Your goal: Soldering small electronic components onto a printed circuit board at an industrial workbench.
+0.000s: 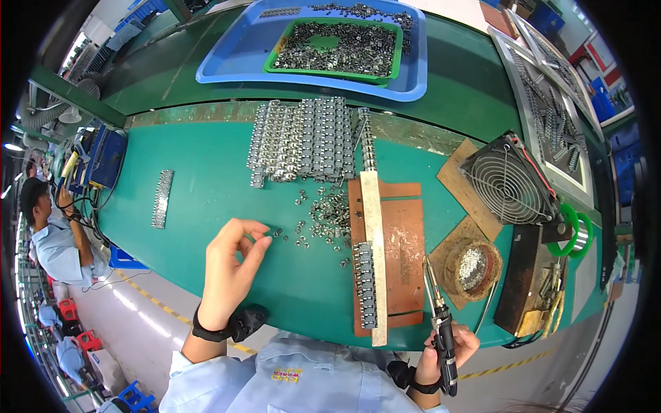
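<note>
My left hand (231, 268) is over the green mat, its thumb and index finger curved toward each other with a small gap between the tips. Just beyond those fingertips lie a couple of tiny metal parts (277, 233). A soldering iron (446, 341) is gripped in my right hand (454, 347), its tip pointing away from me beside a brown board (403, 255). On that board's left side, a row of small metal connectors (364, 286) sits along a pale strip (372, 227). Loose metal pieces (330, 215) are heaped left of the board.
Connector rows (301, 141) stand at the back; a short row (162, 199) lies left. Behind is a blue tray (234, 51) with a green tray (396, 58). Right are a fan (506, 177), a round pot (471, 268), a solder wire spool (582, 234) and a dark block (520, 282).
</note>
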A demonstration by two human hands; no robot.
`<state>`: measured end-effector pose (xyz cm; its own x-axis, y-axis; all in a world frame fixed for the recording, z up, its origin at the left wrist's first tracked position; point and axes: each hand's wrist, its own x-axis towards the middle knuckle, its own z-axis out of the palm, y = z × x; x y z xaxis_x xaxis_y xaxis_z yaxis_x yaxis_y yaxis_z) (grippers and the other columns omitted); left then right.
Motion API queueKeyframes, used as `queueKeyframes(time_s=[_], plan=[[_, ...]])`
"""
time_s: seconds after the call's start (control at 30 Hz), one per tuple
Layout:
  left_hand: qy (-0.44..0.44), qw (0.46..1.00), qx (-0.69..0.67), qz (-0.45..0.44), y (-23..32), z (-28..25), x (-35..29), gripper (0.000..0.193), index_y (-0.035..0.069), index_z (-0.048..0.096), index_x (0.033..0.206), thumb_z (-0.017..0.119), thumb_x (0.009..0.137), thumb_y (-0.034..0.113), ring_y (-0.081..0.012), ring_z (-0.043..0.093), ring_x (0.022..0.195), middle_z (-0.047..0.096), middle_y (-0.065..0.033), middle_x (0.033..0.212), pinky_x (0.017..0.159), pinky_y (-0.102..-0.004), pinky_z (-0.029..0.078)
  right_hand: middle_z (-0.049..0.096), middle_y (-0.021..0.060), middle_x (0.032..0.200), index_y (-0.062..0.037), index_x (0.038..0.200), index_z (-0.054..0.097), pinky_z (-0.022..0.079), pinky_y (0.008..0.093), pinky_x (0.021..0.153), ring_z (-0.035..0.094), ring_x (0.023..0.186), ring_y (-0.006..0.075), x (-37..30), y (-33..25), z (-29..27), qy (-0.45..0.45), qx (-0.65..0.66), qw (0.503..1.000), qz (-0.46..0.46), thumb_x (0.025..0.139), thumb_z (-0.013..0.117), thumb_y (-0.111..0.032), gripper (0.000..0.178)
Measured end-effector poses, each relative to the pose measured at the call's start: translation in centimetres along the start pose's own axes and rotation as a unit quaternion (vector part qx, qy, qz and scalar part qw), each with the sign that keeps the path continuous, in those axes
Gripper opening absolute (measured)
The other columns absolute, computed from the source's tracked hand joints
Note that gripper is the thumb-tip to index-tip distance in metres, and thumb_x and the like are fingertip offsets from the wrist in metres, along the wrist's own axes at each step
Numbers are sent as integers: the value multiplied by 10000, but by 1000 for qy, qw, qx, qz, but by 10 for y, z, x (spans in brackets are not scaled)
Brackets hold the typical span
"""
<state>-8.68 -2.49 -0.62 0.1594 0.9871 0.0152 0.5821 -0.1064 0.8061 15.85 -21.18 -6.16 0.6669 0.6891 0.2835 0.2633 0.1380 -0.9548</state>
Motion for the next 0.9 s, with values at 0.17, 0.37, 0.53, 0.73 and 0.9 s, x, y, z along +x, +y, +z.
queueKeyframes(time_s=[0.17,0.37,0.53,0.73,0.9], plan=[[-43,996,45,64,4,13,-2,131,20,560,838,608,720,-14,-131,460,541,512,-63,741,487,-233,364,425,65,772,-62,1079,355,370,197,495,438,590,111,-2,5,-1,-4,8,1000,-10,691,695,-397,616],[5,967,187,172,7,26,1,136,29,553,817,610,706,-23,-177,500,567,508,-90,738,514,-245,384,421,63,773,-61,1060,360,359,196,491,434,594,110,-2,4,-2,-7,12,1000,2,692,694,-395,599],[-53,993,68,87,14,24,-10,122,36,540,829,605,740,-17,-139,526,615,545,-58,787,543,-225,396,422,62,768,-58,1042,364,350,199,488,431,589,110,-1,5,-3,-19,14,1000,-4,704,685,-379,566],[-315,862,-352,-181,24,30,-22,101,39,508,872,573,803,4,-59,521,684,564,-13,845,553,-196,409,439,65,780,-52,1029,374,364,235,547,444,635,135,1,3,-5,-40,43,998,-2,707,693,-313,523],[-368,833,-369,-186,26,48,-23,126,36,472,904,560,818,5,-38,522,726,564,-9,861,567,-180,414,439,62,775,-52,1025,378,364,237,549,444,634,135,1,3,-3,-35,43,998,10,712,690,-305,509]])
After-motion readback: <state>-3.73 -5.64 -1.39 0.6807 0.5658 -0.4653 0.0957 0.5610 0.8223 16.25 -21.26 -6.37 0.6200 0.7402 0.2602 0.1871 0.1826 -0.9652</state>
